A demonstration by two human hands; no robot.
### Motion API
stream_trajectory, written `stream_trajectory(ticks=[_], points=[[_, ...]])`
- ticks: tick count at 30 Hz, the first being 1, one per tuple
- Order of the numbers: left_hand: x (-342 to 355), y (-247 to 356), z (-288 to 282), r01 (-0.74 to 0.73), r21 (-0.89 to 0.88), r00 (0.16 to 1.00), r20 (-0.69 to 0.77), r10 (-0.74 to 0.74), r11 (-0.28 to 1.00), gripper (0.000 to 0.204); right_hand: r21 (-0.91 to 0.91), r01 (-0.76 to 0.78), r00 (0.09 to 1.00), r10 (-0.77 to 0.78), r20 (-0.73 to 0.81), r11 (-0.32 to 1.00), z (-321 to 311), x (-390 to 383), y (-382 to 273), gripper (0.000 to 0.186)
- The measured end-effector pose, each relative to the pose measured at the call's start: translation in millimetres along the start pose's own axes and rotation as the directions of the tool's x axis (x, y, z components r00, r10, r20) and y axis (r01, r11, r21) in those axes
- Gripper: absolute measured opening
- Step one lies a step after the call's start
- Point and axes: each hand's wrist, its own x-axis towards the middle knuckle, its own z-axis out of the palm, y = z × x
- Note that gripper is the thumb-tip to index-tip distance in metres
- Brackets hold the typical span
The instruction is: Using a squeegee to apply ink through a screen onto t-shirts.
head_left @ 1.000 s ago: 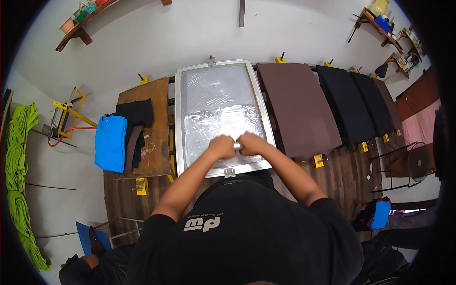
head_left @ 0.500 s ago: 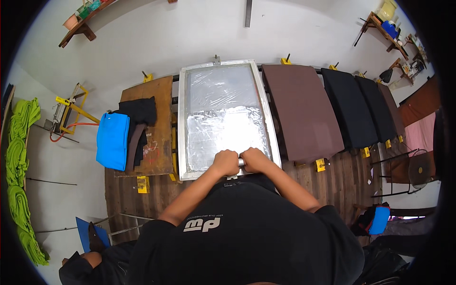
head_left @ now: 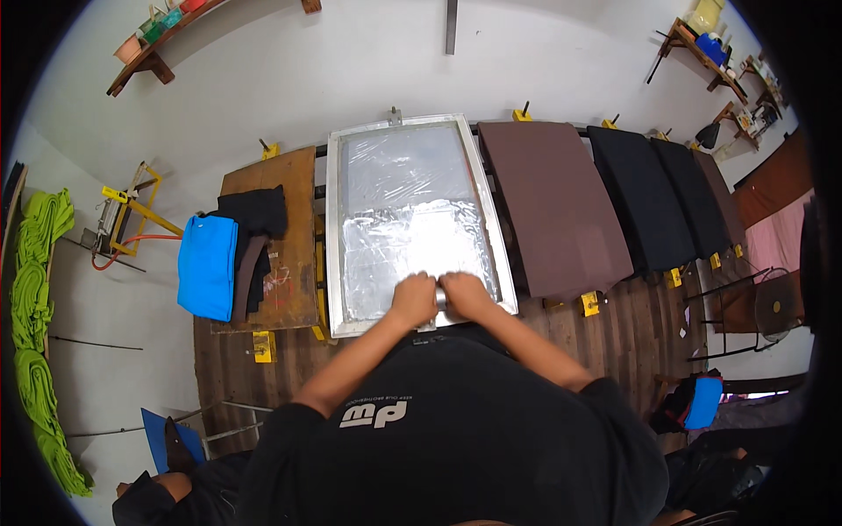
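A flat screen-printing frame (head_left: pixel 334 210) with a silver metal rim lies in front of me, its mesh partly covered by shiny clear film. At its near end, my left hand (head_left: pixel 414 298) and my right hand (head_left: pixel 467 296) are side by side, both closed round one silver handle (head_left: pixel 441 299). Only a short piece of that handle shows between my fists. Its shape resembles a squeegee grip, but its lower part is hidden behind my hands. Both knuckle rows face away from me, above the near edge of the mesh.
Left stands a wooden board (head_left: pixel 294 245) with a folded blue cloth (head_left: pixel 209 267) and dark cloths. To the right are a brown cloth-covered board (head_left: pixel 557 206) and black ones (head_left: pixel 645 197). Green cloths (head_left: pixel 39 289) hang far left. Other people's bodies show at lower left and right.
My two fists keep their grip on the handle at the frame's near end. The whole view has shifted slightly, and the person at lower right has moved a little.
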Motion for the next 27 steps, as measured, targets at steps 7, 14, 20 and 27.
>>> stream_trajectory(ticks=[7, 14, 20, 27], points=[[33, 8, -46, 0.161, 0.036, 0.909, 0.384, -0.163, 0.986, 0.019, 0.051, -0.074, 0.937, 0.052, 0.346, 0.996, -42, 26, 9, 0.017], [104, -29, -46, 0.146, 0.144, 0.948, 0.263, -0.18, 0.979, 0.025, -0.052, -0.061, 0.983, 0.069, 0.168, 0.997, -46, 97, 35, 0.016], [78, -23, -42, 0.117, 0.087, 0.917, 0.372, -0.141, 0.989, 0.025, -0.028, -0.002, 0.954, 0.01, 0.299, 1.0, -34, 75, 30, 0.011], [22, 17, -38, 0.14, 0.075, 0.924, 0.349, -0.158, 0.987, 0.022, -0.033, -0.027, 0.937, 0.037, 0.346, 0.999, -36, 19, -3, 0.018]])
